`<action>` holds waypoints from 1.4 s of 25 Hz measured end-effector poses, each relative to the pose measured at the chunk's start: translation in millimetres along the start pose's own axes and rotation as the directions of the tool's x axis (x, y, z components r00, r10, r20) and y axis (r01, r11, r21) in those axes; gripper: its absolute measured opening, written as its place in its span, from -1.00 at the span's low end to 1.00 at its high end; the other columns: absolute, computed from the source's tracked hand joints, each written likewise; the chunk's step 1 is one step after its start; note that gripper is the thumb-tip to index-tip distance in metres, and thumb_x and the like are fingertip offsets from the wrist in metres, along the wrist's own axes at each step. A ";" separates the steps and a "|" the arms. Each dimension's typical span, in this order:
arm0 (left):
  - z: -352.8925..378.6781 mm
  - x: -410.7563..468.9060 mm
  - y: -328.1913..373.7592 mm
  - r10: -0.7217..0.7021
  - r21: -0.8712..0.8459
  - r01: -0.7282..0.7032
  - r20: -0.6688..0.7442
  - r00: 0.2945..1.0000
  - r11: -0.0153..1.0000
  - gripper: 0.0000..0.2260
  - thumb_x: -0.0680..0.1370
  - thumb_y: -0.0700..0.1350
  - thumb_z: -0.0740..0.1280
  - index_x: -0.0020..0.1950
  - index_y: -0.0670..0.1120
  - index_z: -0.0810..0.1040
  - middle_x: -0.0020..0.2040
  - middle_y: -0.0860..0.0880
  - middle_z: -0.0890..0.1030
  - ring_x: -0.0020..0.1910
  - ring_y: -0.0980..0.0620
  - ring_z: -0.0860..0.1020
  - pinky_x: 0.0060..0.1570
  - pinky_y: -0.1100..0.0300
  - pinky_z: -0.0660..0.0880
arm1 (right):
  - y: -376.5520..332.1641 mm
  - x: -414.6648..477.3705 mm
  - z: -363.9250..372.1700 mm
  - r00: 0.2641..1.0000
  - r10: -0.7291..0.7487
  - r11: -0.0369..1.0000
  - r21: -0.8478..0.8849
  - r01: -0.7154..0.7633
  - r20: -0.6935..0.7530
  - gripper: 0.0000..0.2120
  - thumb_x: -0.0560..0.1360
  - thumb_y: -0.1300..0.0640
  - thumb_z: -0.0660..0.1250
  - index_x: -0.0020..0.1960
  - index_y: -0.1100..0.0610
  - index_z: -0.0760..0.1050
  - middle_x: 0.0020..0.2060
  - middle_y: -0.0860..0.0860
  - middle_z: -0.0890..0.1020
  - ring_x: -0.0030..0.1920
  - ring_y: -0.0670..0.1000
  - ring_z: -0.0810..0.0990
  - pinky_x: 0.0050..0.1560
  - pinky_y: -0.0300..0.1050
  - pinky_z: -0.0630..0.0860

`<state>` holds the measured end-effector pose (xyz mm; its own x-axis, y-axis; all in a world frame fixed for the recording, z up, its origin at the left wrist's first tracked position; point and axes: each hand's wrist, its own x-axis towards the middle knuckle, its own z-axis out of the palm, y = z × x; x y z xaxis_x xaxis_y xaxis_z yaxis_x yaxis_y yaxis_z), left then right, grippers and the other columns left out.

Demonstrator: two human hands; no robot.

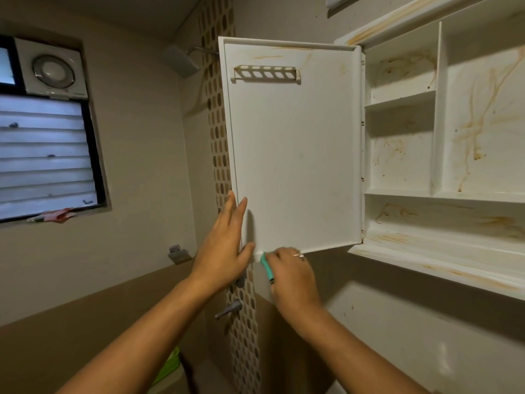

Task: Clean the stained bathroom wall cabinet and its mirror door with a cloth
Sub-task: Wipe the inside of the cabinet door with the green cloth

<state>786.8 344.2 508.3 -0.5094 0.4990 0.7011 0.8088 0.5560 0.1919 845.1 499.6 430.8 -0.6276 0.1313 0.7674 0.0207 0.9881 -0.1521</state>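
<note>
both hands low on the upright door [292, 155] — left hand [224, 251] flat, right hand's [292, 277] grip round the cloth [267, 265].

The cabinet [443, 137] hung on the wall at the right. Its door [295, 155] stood swung out to the left, with a rack [266, 73] on its inner face near the top. The left hand [224, 251] rested on the door's lower left edge. Just beside it, the right hand [292, 277] held a cloth [267, 265] against the bottom edge. A tap [228, 308] sat below the door, and a window [42, 155] well to the left, under a fan [52, 71].
</note>
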 end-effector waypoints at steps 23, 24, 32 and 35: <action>6.5 54.9 -0.3 0.170 0.682 -0.182 0.086 0.982 0.709 0.01 0.50 0.15 0.47 0.67 -0.02 -0.17 0.63 -0.23 -0.30 0.60 -0.25 -0.33 0.57 -0.28 -0.19 | 99.3 27.3 -32.5 0.979 0.199 0.950 -0.252 -0.183 0.039 -0.72 0.49 0.15 0.42 0.18 -0.06 0.62 0.03 -0.06 0.66 0.08 0.06 0.55 0.12 0.00 0.43; 8.2 58.9 6.7 0.177 0.683 -0.178 0.073 0.982 0.709 0.00 0.50 0.16 0.47 0.67 -0.02 -0.16 0.63 -0.24 -0.29 0.60 -0.26 -0.33 0.57 -0.28 -0.21 | 83.4 22.0 -27.2 0.990 0.087 0.974 -0.219 -0.061 0.113 -0.69 0.49 0.14 0.43 0.22 -0.03 0.61 0.08 -0.04 0.66 0.11 0.06 0.56 0.16 0.00 0.43; 4.3 106.1 27.7 0.225 0.709 -0.185 0.038 0.974 0.680 0.13 0.42 0.30 0.48 0.67 -0.04 -0.22 0.62 -0.23 -0.36 0.59 -0.26 -0.39 0.58 -0.26 -0.17 | 147.3 103.3 -129.3 0.971 0.155 0.987 -0.003 -0.158 -0.182 -0.80 0.58 0.09 0.43 0.20 -0.03 0.62 0.06 -0.06 0.65 -0.02 0.00 0.60 -0.01 -0.05 0.61; 8.1 107.5 21.1 0.230 0.699 -0.186 0.032 0.973 0.691 0.15 0.40 0.31 0.49 0.67 -0.04 -0.22 0.62 -0.22 -0.37 0.59 -0.24 -0.39 0.58 -0.25 -0.17 | 139.2 164.4 -154.8 0.885 0.068 0.997 0.012 -0.070 -0.460 -0.75 0.57 0.09 0.45 0.24 0.04 0.62 0.06 -0.04 0.62 0.08 0.02 0.51 0.02 -0.11 0.49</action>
<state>746.7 415.0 582.2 -0.3192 0.6343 0.7041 0.4480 0.7557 -0.4777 865.4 671.1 632.2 -0.1963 0.2196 0.9556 0.0548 0.9755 -0.2129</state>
